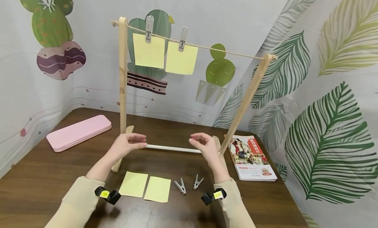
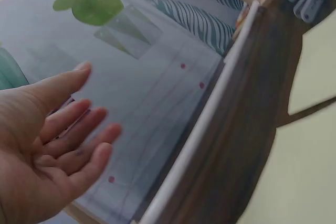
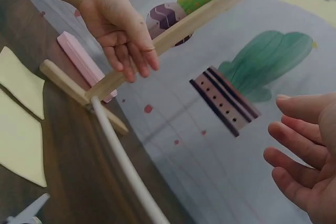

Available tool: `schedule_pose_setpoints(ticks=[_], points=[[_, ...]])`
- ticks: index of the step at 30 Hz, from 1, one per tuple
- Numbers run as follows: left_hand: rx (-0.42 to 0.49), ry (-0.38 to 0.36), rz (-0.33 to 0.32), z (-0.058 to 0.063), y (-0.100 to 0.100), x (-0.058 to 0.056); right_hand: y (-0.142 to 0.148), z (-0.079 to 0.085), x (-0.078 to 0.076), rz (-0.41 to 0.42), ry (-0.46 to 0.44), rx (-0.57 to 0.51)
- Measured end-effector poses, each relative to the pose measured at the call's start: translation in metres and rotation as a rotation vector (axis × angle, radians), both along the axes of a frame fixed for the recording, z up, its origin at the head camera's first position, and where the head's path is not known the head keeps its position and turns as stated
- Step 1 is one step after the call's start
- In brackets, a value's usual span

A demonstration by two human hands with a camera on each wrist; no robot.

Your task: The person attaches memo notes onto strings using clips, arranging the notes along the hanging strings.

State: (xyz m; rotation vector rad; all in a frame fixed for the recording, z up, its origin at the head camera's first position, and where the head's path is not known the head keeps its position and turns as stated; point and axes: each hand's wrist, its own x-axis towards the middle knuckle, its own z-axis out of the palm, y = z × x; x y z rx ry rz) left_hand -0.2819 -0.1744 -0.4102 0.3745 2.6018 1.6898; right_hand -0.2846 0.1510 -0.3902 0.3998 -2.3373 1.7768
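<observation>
My left hand [image 1: 130, 146] hovers by the left post of a wooden frame [image 1: 122, 77], fingers loosely bent around nothing. Opposite it, near the right post, my right hand [image 1: 206, 147] has the same relaxed curl and is likewise bare, as the right wrist view confirms. A white rod [image 1: 174, 149] spans the frame low down between the hands. From the rope [image 1: 224, 51] on top, two grey clothespins [image 1: 149, 29] each hold a yellow paper square [image 1: 149, 52]. Two more yellow sheets [image 1: 133, 184] and two grey clothespins [image 1: 180, 186] lie on the table in front.
A pink pencil case [image 1: 79, 133] lies at the table's left rear. Right of the frame is a book [image 1: 251, 157] with an illustrated cover. Behind the brown table [image 1: 59, 178] hangs a backdrop [image 1: 97, 57] printed with cacti and leaves.
</observation>
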Motion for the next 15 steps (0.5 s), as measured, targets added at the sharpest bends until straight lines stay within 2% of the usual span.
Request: schedule_pose_setpoints(ticks=[6,11,15], points=[[-0.052,-0.053,-0.099,-0.02,-0.002,-0.003,0.003,-0.016,0.004,0.064,-0.074,0.089],[-0.07,-0.067,-0.175,-0.03,-0.005,-0.004,0.0,-0.009,0.021,0.136,-0.126,0.174],[-0.052,-0.091,-0.236,-0.036,-0.006,-0.003,0.0,-0.024,0.019,0.15,-0.157,0.178]])
